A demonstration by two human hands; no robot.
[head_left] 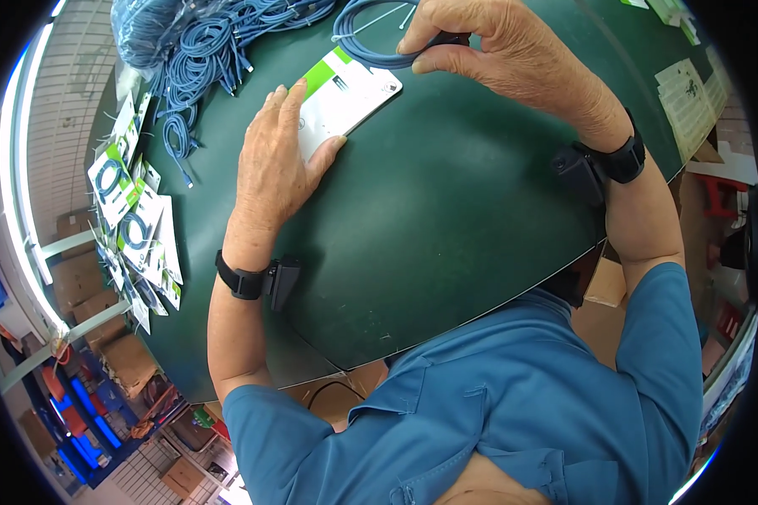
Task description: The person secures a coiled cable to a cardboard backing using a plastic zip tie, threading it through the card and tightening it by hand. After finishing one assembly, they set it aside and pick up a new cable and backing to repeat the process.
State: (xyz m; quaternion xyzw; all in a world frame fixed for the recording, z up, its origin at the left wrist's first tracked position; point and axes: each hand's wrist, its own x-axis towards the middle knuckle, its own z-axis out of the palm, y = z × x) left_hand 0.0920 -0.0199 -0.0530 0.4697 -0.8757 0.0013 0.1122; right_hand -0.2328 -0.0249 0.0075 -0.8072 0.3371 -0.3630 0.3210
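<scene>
My left hand (276,151) rests on the green tabletop with its fingers and thumb spread along a white and green packaging card (345,99). The card lies flat and its left edge is partly under the fingers. To the right and farther back, my right hand (488,42) pinches a coiled blue cable (366,52) between thumb and fingers. That coil hangs just over the card's far end. Thin white ties (381,23) show across the coil; I cannot tell whether the coil touches the card.
A heap of coiled blue cables (215,46) lies at the far left beside a clear plastic bag (147,34). Several carded cables (135,227) pile along the left table edge. Printed sheets (686,101) lie at the right edge, and green and white cards (672,15) at the far right.
</scene>
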